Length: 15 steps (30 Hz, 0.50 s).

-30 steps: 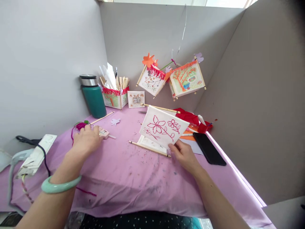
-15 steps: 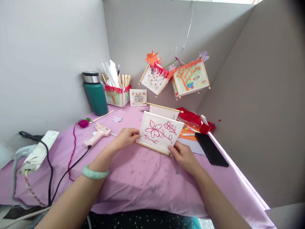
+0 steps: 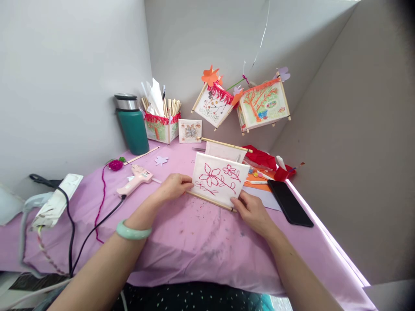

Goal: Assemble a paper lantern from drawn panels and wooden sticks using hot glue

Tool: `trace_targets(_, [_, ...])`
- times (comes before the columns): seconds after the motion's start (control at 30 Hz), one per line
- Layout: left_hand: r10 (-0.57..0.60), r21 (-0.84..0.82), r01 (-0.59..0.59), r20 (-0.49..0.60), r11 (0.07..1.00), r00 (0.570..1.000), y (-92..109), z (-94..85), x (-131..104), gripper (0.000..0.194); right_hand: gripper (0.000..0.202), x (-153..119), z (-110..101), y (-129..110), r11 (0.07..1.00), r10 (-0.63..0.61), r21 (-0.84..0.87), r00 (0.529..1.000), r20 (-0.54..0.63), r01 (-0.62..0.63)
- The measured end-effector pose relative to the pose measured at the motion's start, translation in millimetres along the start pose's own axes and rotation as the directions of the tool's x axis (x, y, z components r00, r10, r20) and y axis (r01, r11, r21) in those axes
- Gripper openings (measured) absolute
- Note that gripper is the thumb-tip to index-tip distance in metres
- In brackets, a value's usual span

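Note:
A white panel (image 3: 216,178) with red stitched-looking flowers stands tilted up in front of me, a thin wooden stick (image 3: 210,200) along its lower edge. My left hand (image 3: 177,186) pinches the panel's left side near the bottom corner. At the lower right corner, my right hand (image 3: 252,211) grips it between thumb and fingers. Directly behind stands another white panel (image 3: 223,150) with a wooden stick (image 3: 227,144) across its top; whether the two panels touch is hidden. A pink glue gun (image 3: 135,179) lies left of my left hand.
Beyond stand a green bottle (image 3: 132,131), a decorated box of sticks (image 3: 162,128) and a small butterfly picture (image 3: 190,131). Decorated boxes (image 3: 262,106) hang at the back. A black phone (image 3: 289,203) lies right; a power strip (image 3: 58,201), cords and magenta yarn (image 3: 116,165) lie left.
The camera view has shifted slightly, moving the background a little rightward. Both hands keep their hold on the flower panel, which leans back slightly more.

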<state>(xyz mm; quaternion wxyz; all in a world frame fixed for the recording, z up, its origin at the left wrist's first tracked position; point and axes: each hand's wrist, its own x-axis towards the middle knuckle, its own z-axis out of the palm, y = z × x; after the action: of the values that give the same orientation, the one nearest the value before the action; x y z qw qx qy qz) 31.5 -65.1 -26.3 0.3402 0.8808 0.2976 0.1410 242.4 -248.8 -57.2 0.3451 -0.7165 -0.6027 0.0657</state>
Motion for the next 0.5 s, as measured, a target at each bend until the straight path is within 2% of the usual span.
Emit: trace_targets(0.5, [-0.04, 0.066, 0.039, 0.015, 0.997, 0.999, 0.9, 0.6, 0.6, 0.027, 0.03, 0.0, -5.0, -4.6, 0.998, 0.03, 0.055, 1.0, 0.004, -0.03])
